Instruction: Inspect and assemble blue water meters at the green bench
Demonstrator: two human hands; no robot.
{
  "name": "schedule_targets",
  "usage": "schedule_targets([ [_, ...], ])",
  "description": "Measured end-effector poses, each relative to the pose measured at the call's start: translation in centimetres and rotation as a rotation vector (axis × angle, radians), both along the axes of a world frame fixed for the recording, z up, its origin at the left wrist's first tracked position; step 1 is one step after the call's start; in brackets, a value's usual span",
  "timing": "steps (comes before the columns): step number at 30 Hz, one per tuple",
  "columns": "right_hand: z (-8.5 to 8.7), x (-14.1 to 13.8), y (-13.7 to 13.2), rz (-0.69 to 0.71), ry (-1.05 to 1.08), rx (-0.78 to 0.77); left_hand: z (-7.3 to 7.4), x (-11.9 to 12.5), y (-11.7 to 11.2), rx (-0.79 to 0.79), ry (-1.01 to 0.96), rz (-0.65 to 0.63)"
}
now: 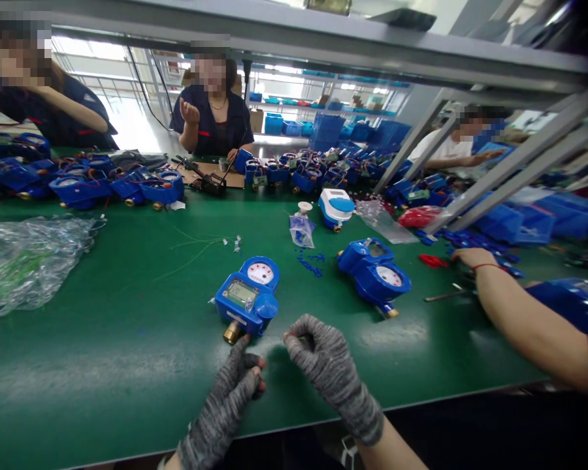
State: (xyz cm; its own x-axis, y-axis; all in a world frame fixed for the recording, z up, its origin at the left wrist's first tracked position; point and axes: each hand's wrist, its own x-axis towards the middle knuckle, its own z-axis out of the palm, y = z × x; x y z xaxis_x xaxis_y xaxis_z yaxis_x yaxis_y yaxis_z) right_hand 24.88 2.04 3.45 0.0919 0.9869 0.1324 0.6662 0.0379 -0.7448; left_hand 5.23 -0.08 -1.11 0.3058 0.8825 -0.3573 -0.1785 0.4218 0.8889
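A blue water meter point(247, 297) with a grey display and a round white dial lies in front of me, its brass fitting point(232, 332) pointing my way. My left hand point(228, 391), in a grey fingerless glove, is just below it. Its index finger reaches to the meter's lower edge beside the fitting, and the thumb stands apart from it. Right of that, my right hand point(321, 365) wears the same kind of glove. Its thumb and fingertips are pinched together near the meter's lower right; whatever they hold is too small to make out.
Another blue meter point(375, 271) lies to the right, near a co-worker's arm point(519, 313). Behind it are a white-and-blue meter point(336, 209) and small blue parts point(311, 262). Thin green wires point(196, 245) and clear plastic bags point(34, 261) lie left. Metal struts point(509, 153) slant at right.
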Motion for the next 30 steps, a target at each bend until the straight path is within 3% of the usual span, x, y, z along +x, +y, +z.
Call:
schedule_targets([
  [4, -0.7, -0.9, 0.3, 0.037, 0.026, -0.044, -1.5, 2.7, 1.7, -0.073, -0.093, 0.112],
  [7, -0.8, -1.2, 0.4, 0.046, 0.097, -0.081, -2.8, 2.8, 2.1, -0.174, -0.154, 0.13],
  [11, -0.4, -0.6, 0.2, 0.142, 0.281, -0.169, -2.4, 0.3, 0.7, -0.331, -0.186, -0.067],
  [14, -0.3, -0.2, -0.2, 0.223, 0.451, -0.27, -1.2, -1.7, -0.7, -0.388, -0.393, -0.299],
  [16, -0.7, -0.2, -0.5, 0.27, 0.622, -0.331, -0.6, -2.4, -1.2, -0.348, -0.537, -0.356],
  [19, -2.1, -0.6, -1.1, 0.264, 0.806, -0.328, -0.2, -2.3, -1.4, -0.266, -0.548, -0.231],
  [24, -3.3, -0.9, -2.6, -0.001, 0.393, -0.074, -0.4, -0.9, -0.8, -0.164, -0.417, -0.161],
  [26, -3.3, -0.9, -3.2, -0.045, 0.276, 0.007, -0.5, -0.2, -0.3, -0.166, -0.391, -0.114],
  [30, -3.2, -1.1, -4.0, -0.067, 0.316, 0.029, 0.2, 1.4, 0.6, 0.042, -0.13, 0.047],
])
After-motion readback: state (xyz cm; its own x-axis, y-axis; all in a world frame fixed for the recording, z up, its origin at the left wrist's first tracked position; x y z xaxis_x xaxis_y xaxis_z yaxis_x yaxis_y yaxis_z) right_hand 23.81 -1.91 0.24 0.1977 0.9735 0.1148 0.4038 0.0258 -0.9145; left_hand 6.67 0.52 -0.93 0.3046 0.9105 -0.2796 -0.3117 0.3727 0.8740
